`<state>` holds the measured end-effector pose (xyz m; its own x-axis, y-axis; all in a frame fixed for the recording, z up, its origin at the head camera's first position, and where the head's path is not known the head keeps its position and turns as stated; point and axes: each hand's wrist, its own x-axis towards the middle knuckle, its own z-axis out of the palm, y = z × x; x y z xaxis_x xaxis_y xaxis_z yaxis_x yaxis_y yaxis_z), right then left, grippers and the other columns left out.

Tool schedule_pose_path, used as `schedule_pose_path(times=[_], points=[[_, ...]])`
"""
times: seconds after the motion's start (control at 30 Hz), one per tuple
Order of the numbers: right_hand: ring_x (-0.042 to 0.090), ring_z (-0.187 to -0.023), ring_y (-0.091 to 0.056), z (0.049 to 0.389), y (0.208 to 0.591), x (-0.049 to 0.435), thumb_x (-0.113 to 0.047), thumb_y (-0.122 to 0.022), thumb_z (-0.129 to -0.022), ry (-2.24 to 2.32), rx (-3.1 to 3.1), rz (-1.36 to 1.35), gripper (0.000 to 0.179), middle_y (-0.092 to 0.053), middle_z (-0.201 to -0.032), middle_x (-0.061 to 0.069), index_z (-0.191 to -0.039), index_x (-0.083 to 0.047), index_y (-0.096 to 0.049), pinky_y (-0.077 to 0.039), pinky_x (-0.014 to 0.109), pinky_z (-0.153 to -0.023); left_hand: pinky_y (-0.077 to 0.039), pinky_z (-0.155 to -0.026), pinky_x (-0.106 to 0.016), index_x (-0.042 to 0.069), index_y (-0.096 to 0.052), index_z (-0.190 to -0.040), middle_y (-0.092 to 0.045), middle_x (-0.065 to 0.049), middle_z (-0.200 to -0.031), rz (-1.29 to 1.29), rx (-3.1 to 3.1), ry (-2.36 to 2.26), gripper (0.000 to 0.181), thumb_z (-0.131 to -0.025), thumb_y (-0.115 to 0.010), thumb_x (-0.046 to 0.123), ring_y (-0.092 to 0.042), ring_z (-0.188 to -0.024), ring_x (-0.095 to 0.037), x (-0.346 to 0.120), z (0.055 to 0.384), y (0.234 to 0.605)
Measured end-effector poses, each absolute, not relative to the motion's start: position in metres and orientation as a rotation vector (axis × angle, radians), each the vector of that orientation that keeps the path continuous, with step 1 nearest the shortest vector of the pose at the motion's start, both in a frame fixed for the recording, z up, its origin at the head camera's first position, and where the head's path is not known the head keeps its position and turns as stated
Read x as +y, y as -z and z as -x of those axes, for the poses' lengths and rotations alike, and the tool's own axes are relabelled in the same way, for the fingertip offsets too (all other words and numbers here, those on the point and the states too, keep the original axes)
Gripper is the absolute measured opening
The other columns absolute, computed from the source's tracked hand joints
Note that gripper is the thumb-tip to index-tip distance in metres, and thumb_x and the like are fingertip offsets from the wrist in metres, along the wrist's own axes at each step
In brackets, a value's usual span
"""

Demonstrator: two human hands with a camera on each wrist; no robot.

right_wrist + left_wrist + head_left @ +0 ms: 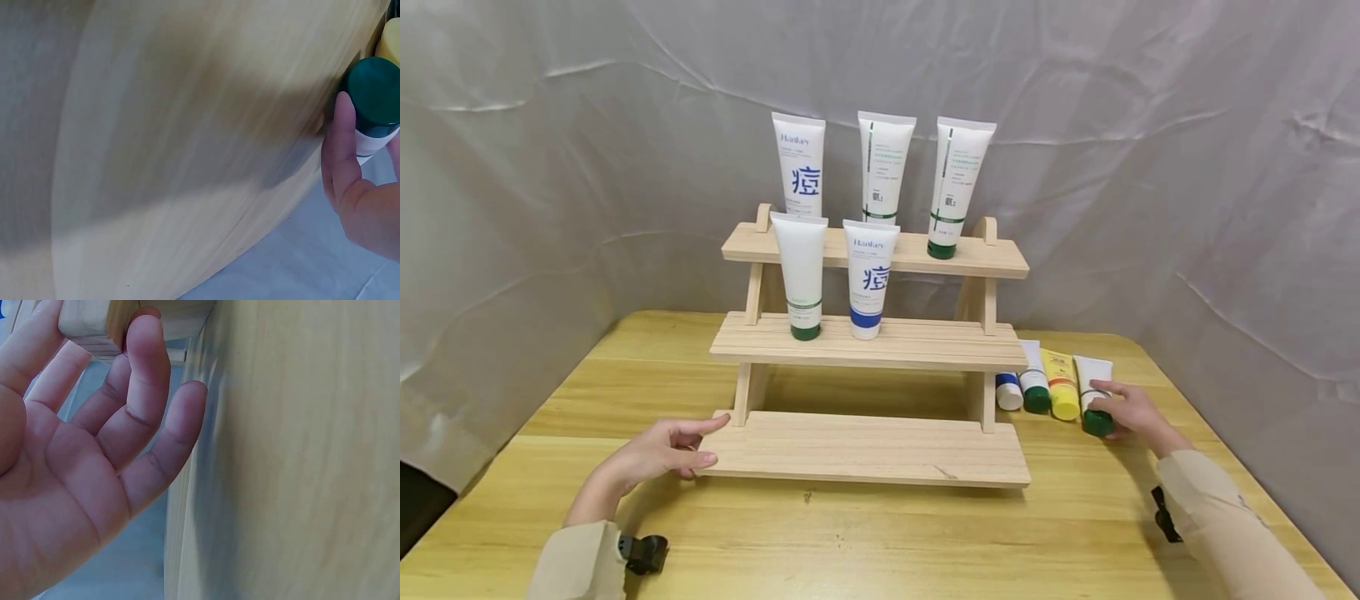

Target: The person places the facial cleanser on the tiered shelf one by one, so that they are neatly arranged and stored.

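pinching the lowest shelf [865, 450] is the left hand [658, 454], with the right hand [1133, 412] curled round a green-capped tube [1093, 372].

The rack [880, 450] looks matt wood, the tubes [801, 271] smooth plastic, the backdrop [625, 158] glossy, creased cloth.

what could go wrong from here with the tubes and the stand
The left hand holds the left end of the wooden stand's bottom shelf; a tug could shake the stand and topple the five upright tubes, which balance on their caps.

The right hand grips a green-capped white tube lying close beside the yellow tube, so lifting it might nudge that one out of line.
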<state>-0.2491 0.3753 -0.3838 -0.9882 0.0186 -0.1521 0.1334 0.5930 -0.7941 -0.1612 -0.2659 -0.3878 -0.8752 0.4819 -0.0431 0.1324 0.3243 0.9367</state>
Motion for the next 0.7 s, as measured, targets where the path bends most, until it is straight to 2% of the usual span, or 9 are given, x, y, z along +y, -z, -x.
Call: schedule_pose_path(times=[0.07,0.13,0.2,0.27,0.33,0.4,0.47,0.6,0.7], points=[[0.014,-0.059,-0.056,0.2478,0.3830,0.3761,-0.012,-0.054,-0.087,1.382,2.681,-0.116,0.058,-0.046,-0.104,0.035,-0.132,0.013,-0.027,-0.052,0.036,-0.053,-0.048,-0.056,-0.028,-0.012,-0.027,-0.130,-0.057,-0.011,-0.080,-0.546,2.276,-1.572,0.060,-0.085,-0.060,0.008,-0.051,-0.064,-0.009,-0.2658,0.1611,0.3874],[0.011,-0.052,-0.052,0.2469,0.3820,0.3774,-0.009,-0.054,-0.086,1.416,2.669,-0.102,0.059,-0.055,-0.085,0.025,-0.132,0.014,-0.026,-0.052,0.037,-0.053,-0.048,-0.056,-0.028,-0.012,-0.027,-0.130,-0.058,-0.013,-0.084,-0.547,2.276,-1.574,0.060,-0.085,-0.061,0.008,-0.051,-0.064,-0.009,-0.2657,0.1611,0.3875],[0.010,-0.048,-0.049,0.2458,0.3813,0.3787,-0.006,-0.054,-0.085,1.458,2.650,-0.090,0.059,-0.055,-0.070,0.013,-0.131,0.014,-0.025,-0.052,0.038,-0.053,-0.048,-0.056,-0.028,-0.012,-0.027,-0.130,-0.059,-0.014,-0.088,-0.546,2.274,-1.577,0.061,-0.085,-0.061,0.008,-0.051,-0.065,-0.009,-0.2658,0.1613,0.3877],[0.010,-0.048,-0.049,0.2444,0.3815,0.3791,-0.003,-0.055,-0.084,1.492,2.637,-0.087,0.059,-0.054,-0.073,0.014,-0.132,0.014,-0.024,-0.052,0.039,-0.053,-0.048,-0.056,-0.028,-0.012,-0.027,-0.130,-0.059,-0.014,-0.088,-0.550,2.273,-1.578,0.061,-0.085,-0.061,0.009,-0.051,-0.064,-0.009,-0.2659,0.1617,0.3880],[0.013,-0.054,-0.053,0.2425,0.3807,0.3795,-0.002,-0.054,-0.084,1.517,2.624,-0.082,0.060,-0.050,-0.087,0.027,-0.132,0.013,-0.022,-0.051,0.040,-0.055,-0.048,-0.056,-0.028,-0.012,-0.028,-0.130,-0.058,-0.011,-0.083,-0.554,2.278,-1.574,0.061,-0.085,-0.061,0.009,-0.050,-0.063,-0.009,-0.2657,0.1618,0.3880],[0.016,-0.060,-0.056,0.2409,0.3798,0.3801,0.000,-0.054,-0.084,1.542,2.615,-0.081,0.061,-0.039,-0.105,0.038,-0.133,0.012,-0.020,-0.051,0.042,-0.056,-0.048,-0.057,-0.028,-0.012,-0.028,-0.130,-0.057,-0.008,-0.080,-0.558,2.283,-1.569,0.061,-0.084,-0.061,0.009,-0.050,-0.063,-0.008,-0.2656,0.1619,0.3879],[0.019,-0.064,-0.057,0.2398,0.3790,0.3809,0.000,-0.055,-0.083,1.565,2.617,-0.078,0.062,-0.031,-0.115,0.042,-0.133,0.010,-0.020,-0.051,0.044,-0.055,-0.048,-0.057,-0.028,-0.012,-0.028,-0.130,-0.055,-0.006,-0.077,-0.564,2.293,-1.560,0.061,-0.084,-0.062,0.010,-0.049,-0.062,-0.008,-0.2655,0.1619,0.3877],[0.019,-0.065,-0.056,0.2400,0.3791,0.3836,-0.004,-0.061,-0.080,1.650,2.599,-0.065,0.062,-0.039,-0.108,0.035,-0.131,0.003,-0.026,-0.050,0.045,-0.053,-0.049,-0.056,-0.028,-0.013,-0.029,-0.130,-0.054,-0.005,-0.075,-0.566,2.305,-1.548,0.062,-0.084,-0.062,0.011,-0.049,-0.062,-0.007,-0.2658,0.1616,0.3877],[0.017,-0.066,-0.056,0.2422,0.3795,0.3853,-0.008,-0.065,-0.077,1.727,2.588,-0.080,0.056,-0.048,-0.100,0.021,-0.127,-0.011,-0.040,-0.049,0.044,-0.050,-0.048,-0.056,-0.028,-0.013,-0.029,-0.130,-0.053,-0.004,-0.073,-0.554,2.308,-1.540,0.063,-0.084,-0.063,0.012,-0.048,-0.063,-0.007,-0.2656,0.1610,0.3877]])
